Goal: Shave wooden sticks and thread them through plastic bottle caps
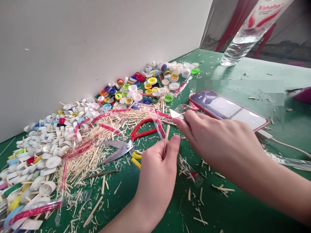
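My left hand [157,171] is closed, pinching a short wooden stick [167,134] upright between thumb and fingers. To its right, my right hand [216,132] grips a small knife [177,114], whose pale, pointed tip shows beyond the fingers; its handle is mostly hidden. The knife tip is just above the stick, apart from it. Scissors [126,147] with red handles lie with blades parted, left of my left hand. A yellow-handled tool [136,160] is partly covered by that hand. Behind the scissors spreads a pile of wooden sticks and shavings [82,165].
Plastic bottle caps [53,161], many with sticks in them, line the grey wall [97,42]. Red-striped plastic strips [64,171] cross the pile. A phone [228,108] with a cable [286,144] lies on the green table [243,204]. A water bottle [245,43] stands behind.
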Tool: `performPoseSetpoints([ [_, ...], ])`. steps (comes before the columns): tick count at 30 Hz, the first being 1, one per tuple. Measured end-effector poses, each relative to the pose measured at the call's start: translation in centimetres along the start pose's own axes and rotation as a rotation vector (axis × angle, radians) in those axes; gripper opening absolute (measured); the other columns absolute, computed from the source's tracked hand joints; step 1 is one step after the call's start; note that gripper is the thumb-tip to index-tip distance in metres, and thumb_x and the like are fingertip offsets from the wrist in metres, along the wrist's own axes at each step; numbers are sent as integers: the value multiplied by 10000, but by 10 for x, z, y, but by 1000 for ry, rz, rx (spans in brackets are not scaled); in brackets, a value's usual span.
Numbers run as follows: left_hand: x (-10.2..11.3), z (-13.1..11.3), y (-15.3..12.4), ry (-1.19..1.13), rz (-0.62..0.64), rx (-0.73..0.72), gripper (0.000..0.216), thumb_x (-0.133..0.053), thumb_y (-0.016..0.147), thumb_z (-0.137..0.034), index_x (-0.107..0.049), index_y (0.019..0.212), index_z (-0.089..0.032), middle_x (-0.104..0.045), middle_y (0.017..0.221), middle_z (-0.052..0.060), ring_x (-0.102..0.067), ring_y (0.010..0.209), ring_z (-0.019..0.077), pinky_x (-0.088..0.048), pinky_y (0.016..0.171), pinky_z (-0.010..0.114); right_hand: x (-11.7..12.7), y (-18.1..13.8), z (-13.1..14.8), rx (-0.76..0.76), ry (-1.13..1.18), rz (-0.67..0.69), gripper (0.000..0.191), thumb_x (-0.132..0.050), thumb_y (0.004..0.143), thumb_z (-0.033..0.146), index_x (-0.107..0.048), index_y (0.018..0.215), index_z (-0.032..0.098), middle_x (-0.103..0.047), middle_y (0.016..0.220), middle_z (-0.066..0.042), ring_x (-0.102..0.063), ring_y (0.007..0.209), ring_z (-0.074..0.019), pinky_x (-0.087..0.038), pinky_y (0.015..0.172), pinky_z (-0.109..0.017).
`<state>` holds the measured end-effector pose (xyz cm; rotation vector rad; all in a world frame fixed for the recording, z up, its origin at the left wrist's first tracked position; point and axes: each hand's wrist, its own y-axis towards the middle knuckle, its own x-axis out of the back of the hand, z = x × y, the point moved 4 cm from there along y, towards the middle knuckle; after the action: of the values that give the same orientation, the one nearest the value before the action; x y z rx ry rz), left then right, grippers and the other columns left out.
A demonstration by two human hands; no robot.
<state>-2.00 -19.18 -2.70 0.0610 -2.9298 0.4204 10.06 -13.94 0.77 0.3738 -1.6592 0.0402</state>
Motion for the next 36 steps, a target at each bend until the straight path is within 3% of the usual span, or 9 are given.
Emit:
performPoseSetpoints([
  [11,4,-8,-4,-172,136,71,377,-439,907,-514,-361,695,-213,-275,600,-69,-236,516,79,-232,456,213,4,1,7,235,167,-91,628,-62,966,540,-561,809,192,-542,576,-21,-314,380,-106,-114,455,-270],
  [19,7,-6,-3,-181,117,45,322,-478,894,-497,-478,787,-193,-396,630,-54,-299,525,71,-282,473,208,-10,-5,18,441,241,-85,523,-139,985,484,-533,805,191,-545,621,2,-240,379,-82,-79,459,-273],
  [28,4,3,-2,-232,107,-43,357,-533,857,-554,-525,873,-198,-529,751,-33,-467,668,77,-387,604,178,-11,-4,16,464,216,-61,467,-223,980,500,-553,861,193,-554,628,5,-308,394,-91,-90,467,-267],
  [36,7,4,0,-118,73,-18,396,-520,844,-591,-576,870,-200,-563,723,-24,-443,615,89,-356,549,199,-11,-5,17,404,162,-16,437,-242,977,477,-573,887,206,-595,679,-5,-328,386,-94,-88,457,-269],
])
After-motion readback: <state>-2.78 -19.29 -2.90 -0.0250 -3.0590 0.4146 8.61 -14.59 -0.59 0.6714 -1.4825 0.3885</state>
